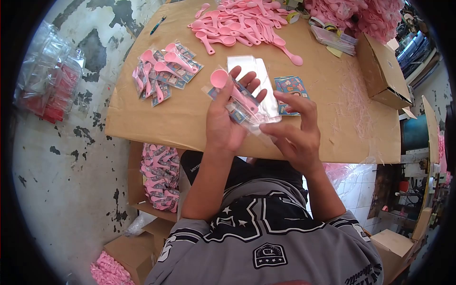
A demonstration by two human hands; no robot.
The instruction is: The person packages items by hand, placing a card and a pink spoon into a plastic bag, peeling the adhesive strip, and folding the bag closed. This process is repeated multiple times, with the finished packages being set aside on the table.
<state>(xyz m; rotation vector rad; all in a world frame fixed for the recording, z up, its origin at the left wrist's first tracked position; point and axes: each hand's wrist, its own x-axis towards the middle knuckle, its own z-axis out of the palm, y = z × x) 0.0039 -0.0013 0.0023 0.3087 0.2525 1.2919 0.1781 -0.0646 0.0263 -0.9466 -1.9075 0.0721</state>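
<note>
A pink spoon in a clear bag with a printed card (237,112) lies across the palm of my left hand (227,118), its bowl under my thumb. My right hand (299,133) is at the bag's lower end, thumb and fingers apart; its index fingertip is close to the plastic, and whether it touches is unclear. Under and behind my hands lies a stack of clear bags (268,92). Blue printed cards (292,86) rest just beyond my right hand. Packed spoons in bags (164,71) are piled on the table's left part.
Loose pink spoons (237,23) heap at the table's (190,123) far side. A cardboard box (382,71) stands at the right edge, near tape rolls (293,17). A pen (157,25) lies at the far left. Packed spoons fill a box (160,178) below the table.
</note>
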